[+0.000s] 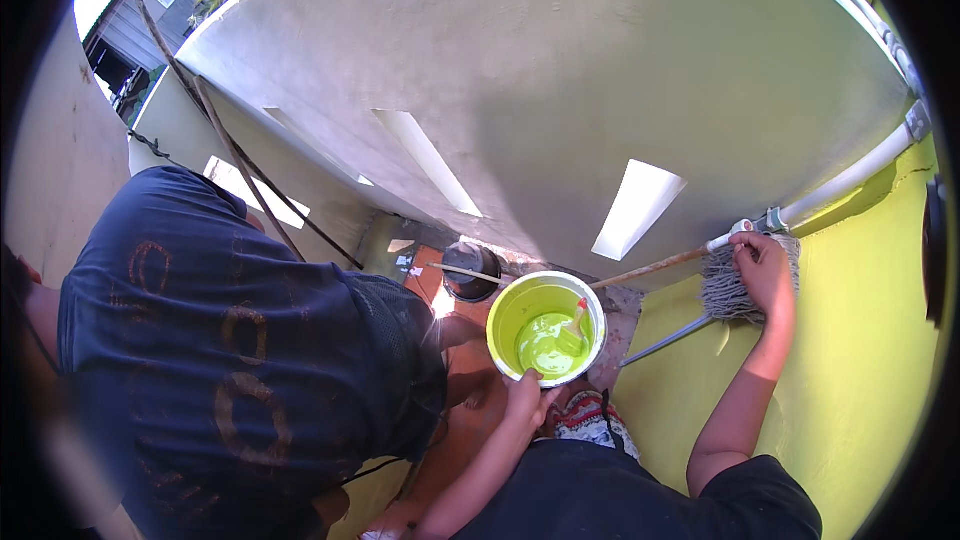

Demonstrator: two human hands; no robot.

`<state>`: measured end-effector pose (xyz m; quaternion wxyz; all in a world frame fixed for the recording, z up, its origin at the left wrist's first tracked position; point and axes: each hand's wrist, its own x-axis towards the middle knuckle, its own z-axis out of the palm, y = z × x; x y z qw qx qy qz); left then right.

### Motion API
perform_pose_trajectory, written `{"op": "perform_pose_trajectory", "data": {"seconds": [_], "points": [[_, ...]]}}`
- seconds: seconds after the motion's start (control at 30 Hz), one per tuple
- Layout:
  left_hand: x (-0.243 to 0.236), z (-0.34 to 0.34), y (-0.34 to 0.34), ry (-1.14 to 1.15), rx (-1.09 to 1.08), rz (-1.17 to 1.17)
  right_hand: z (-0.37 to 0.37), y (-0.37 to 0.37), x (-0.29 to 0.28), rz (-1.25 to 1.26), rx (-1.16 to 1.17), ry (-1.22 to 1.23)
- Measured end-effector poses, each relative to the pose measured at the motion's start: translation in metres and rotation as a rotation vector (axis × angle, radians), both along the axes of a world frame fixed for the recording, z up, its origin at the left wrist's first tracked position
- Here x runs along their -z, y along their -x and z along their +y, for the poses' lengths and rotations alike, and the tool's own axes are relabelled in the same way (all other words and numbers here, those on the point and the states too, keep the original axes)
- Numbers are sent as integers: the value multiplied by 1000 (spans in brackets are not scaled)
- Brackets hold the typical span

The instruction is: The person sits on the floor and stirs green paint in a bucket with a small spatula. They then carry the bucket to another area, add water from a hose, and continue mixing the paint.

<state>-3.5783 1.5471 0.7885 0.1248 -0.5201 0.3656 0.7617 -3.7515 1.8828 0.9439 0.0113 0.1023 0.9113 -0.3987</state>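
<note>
My left hand (528,399) grips the near side of a white bucket (597,345). Bright lime-green paint (542,342) lies inside it, and a paintbrush (577,325) with a red-tipped handle leans in the paint. To the right, my right hand (765,275) is in front of the grey string mop head (728,285), near a white pipe fitting (720,241). Its fingers are curled together; whether they pinch the mop strands or something small, I cannot make out. The mop's metal handle (668,341) slants down to the left.
Another person in a dark shirt (250,340) bends close on my left. Beyond the bucket stands a black pail (470,270) with a stick (462,271) across it. A grey wall (560,70) with slots rises ahead; a lime-green wall (850,370) and white pipe (845,178) flank the right.
</note>
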Motion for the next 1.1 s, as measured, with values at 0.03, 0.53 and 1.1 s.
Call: {"op": "perform_pose_trajectory", "data": {"seconds": [0.03,0.53,1.1], "points": [[9,2,11,-43,-60,17,4,5,-8,-71,-52,-6],[127,-39,67,-254,-694,87,8,48,-46,-450,-152,61],[192,-185,54,-149,-1092,-2,-8,41,-54,-592,13,-83]]}}
